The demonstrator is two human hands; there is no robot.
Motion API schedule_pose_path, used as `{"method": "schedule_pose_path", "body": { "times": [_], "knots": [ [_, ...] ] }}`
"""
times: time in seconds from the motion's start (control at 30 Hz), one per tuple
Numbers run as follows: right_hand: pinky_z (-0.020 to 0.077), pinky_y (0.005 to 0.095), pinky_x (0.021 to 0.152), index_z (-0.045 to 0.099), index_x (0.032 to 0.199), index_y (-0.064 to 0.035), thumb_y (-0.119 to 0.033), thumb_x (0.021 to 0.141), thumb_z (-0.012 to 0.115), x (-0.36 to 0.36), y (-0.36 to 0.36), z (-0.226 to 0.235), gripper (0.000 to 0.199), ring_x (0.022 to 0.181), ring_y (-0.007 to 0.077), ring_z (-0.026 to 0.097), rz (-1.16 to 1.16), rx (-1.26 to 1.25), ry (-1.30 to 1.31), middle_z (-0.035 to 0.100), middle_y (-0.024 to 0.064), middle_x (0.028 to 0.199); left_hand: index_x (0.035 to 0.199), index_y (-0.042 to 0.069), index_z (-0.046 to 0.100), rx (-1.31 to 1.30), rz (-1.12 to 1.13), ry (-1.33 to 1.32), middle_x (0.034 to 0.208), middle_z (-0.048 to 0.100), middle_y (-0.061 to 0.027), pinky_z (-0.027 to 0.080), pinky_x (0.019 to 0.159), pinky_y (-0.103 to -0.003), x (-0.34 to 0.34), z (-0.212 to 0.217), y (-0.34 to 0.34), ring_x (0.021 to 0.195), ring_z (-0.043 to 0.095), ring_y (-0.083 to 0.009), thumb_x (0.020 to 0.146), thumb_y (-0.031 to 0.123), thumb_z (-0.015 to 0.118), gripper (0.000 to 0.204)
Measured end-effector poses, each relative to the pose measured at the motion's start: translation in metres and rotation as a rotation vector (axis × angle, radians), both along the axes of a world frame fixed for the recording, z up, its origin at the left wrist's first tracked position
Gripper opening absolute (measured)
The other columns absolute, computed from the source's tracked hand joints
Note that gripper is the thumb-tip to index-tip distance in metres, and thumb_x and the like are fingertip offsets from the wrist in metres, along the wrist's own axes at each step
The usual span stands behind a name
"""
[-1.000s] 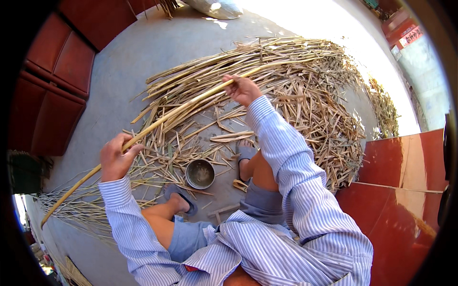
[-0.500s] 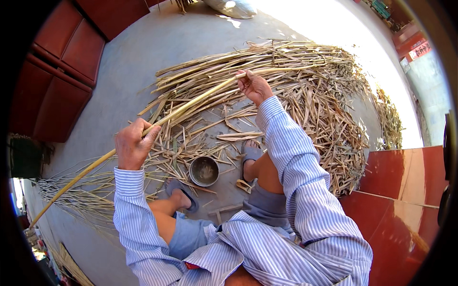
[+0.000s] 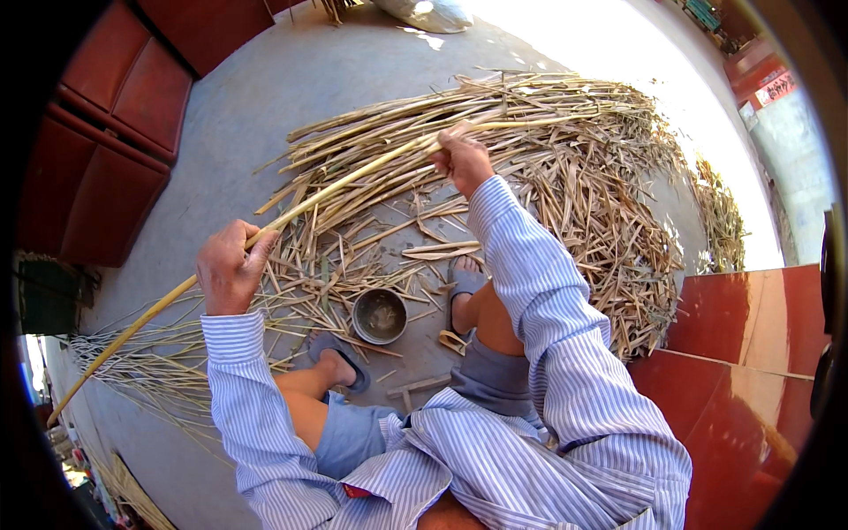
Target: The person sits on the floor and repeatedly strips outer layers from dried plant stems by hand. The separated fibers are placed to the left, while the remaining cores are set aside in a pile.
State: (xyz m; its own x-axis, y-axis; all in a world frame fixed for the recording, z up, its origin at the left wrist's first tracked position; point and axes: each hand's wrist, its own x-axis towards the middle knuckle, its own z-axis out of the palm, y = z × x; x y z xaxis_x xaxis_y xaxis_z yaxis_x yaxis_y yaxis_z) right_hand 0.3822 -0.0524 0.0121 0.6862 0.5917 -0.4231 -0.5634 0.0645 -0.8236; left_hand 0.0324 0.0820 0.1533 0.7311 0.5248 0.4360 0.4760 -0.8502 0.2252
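A long yellowish reed stalk (image 3: 352, 180) runs slantwise from the lower left up over the pile, held across my body. My left hand (image 3: 231, 267) is closed round it at left of centre, thumb pressed along its top. Farther up and to the right, my right hand (image 3: 465, 161) is closed on the same stalk in a pinch. Its fingertips partly hide the stalk there. Below the right hand lies a pile of cut stalks (image 3: 371, 132), merging on the right into loose dry leaf husks (image 3: 601, 221).
A dark metal bowl (image 3: 380, 316) stands on the grey floor between my sandalled feet. Thin pale stalks (image 3: 146, 358) fan out at the left. Red cabinets (image 3: 128, 88) stand far left, a red panel (image 3: 724, 380) at the right. A pale sack (image 3: 428, 13) sits at the back.
Both hands have shifted slightly to the left, and the stalk has moved with the left hand. The right hand's fingers are now curled more tightly round the stalk.
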Motion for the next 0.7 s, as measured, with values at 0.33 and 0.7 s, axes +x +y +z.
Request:
{"method": "schedule_pose_path", "body": {
  "times": [0.33, 0.7],
  "knots": [
    [0.0416, 0.0477, 0.095, 0.040, 0.135, -0.0045, -0.037, 0.100, 0.046, 0.070, -0.051, -0.026, 0.048, 0.123, 0.0248, 0.050, -0.484, -0.328, 0.564, 0.053, 0.0159, 0.133, 0.072, 0.004, 0.062, 0.000, -0.002, 0.018, 0.059, 0.058, -0.0100, 0.040, 0.049, -0.035, 0.000, 0.015, 0.004, 0.051, 0.054, -0.0237, 0.076, 0.022, 0.081, 0.027],
    [0.0554, 0.0237, 0.056, 0.061, 0.097, -0.0020, -0.019, 0.099, 0.055, 0.019, 0.008, -0.028, 0.018, 0.068, 0.0155, 0.063, -0.055, 0.149, 0.363, 0.066, 0.0084, 0.086, 0.089, 0.001, 0.062, -0.222, 0.031, 0.108, 0.068, 0.064, -0.0114, 0.043, 0.052, -0.035, -0.031, 0.012, 0.007, 0.056, 0.059, -0.0281, 0.073, 0.020, 0.081, 0.031]
  ]
}}
